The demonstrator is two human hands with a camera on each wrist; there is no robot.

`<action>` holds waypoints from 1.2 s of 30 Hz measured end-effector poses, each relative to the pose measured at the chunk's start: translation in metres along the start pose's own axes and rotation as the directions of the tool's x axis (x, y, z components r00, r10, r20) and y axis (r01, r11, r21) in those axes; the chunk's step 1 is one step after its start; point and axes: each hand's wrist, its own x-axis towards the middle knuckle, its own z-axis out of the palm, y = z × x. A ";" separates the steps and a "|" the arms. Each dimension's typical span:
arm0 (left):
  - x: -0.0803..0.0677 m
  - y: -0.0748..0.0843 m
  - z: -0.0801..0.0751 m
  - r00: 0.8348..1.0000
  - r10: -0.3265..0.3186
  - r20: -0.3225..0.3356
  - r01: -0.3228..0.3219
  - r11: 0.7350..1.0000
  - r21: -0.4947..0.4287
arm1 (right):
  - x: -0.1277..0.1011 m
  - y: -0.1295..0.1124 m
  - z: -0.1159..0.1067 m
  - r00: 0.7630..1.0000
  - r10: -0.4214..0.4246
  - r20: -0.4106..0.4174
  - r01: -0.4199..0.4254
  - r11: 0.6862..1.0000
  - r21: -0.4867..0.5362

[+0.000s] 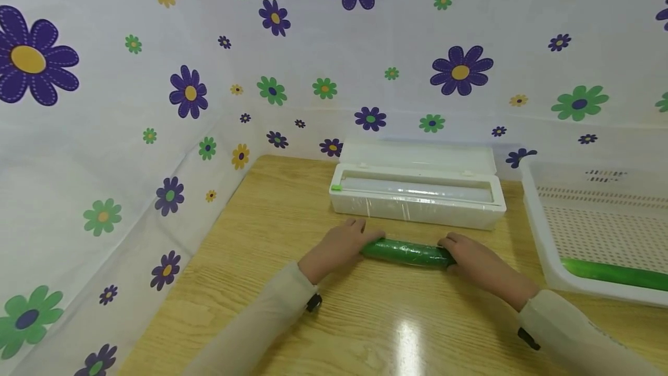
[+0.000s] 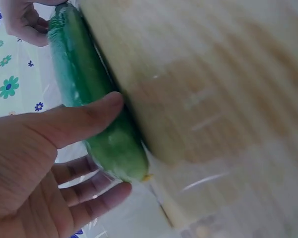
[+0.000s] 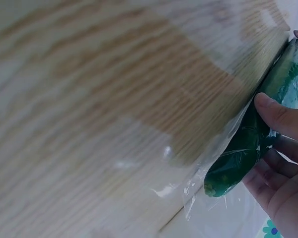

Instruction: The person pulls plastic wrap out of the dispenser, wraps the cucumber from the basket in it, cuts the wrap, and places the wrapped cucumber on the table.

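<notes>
Green and film-wrapped, the long cucumber (image 1: 408,252) lies on the pale wooden worktop (image 1: 292,231), its ends held by curled fingers (image 2: 89,119) of the left hand (image 1: 339,245) and right hand (image 1: 472,257). Just beyond sits a white plastic cling-film dispenser box (image 1: 417,187); right, a white perforated basket (image 1: 600,219).

Cream long sleeves (image 1: 271,318), black wrist straps (image 1: 313,303)

Item count, my bench
2 cucumbers (image 1: 407,252) (image 1: 616,273); 1 wrap box (image 1: 417,190); 1 basket (image 1: 537,231); my 2 hands (image 1: 341,242) (image 1: 472,257).
</notes>
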 end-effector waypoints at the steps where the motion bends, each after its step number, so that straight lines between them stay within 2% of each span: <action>1: 0.001 0.000 -0.001 1.000 -0.008 0.012 0.008 1.000 -0.001 | 0.000 0.001 0.000 1.000 0.010 -0.001 -0.010 1.000 0.017; 5: 0.006 0.001 -0.003 0.997 -0.043 0.059 0.044 0.999 -0.016 | 0.000 0.004 0.000 0.999 0.036 0.002 -0.036 0.996 0.079; 12: 0.013 0.002 -0.007 0.989 -0.074 0.130 0.075 0.997 -0.005 | 0.003 0.006 -0.002 0.997 0.076 0.014 -0.076 0.996 0.038; 15: 0.013 0.000 -0.005 0.990 -0.059 0.131 0.062 0.998 -0.016 | 0.002 0.009 -0.002 0.993 0.107 0.039 -0.109 0.993 0.041; 18: 0.011 -0.004 -0.003 0.990 -0.058 0.125 0.067 0.995 -0.070 | -0.001 0.013 -0.004 0.991 0.121 0.050 -0.125 0.990 0.069; 21: 0.009 -0.008 -0.003 0.989 -0.084 0.124 0.102 0.984 -0.147 | -0.003 0.017 -0.004 0.994 0.110 0.028 -0.112 0.989 0.097; 25: 0.006 -0.011 -0.005 0.986 -0.111 0.122 0.135 0.969 -0.207 | -0.005 0.021 -0.002 0.997 0.079 -0.025 -0.076 0.994 0.081; 31: 0.002 -0.013 -0.002 0.980 -0.163 0.118 0.187 0.951 -0.247 | -0.005 0.023 -0.001 0.994 0.101 -0.034 -0.098 0.992 0.081; 36: 0.000 -0.016 0.001 0.973 -0.190 0.128 0.216 0.945 -0.244 | -0.007 0.028 -0.003 0.991 0.133 -0.006 -0.131 0.981 0.142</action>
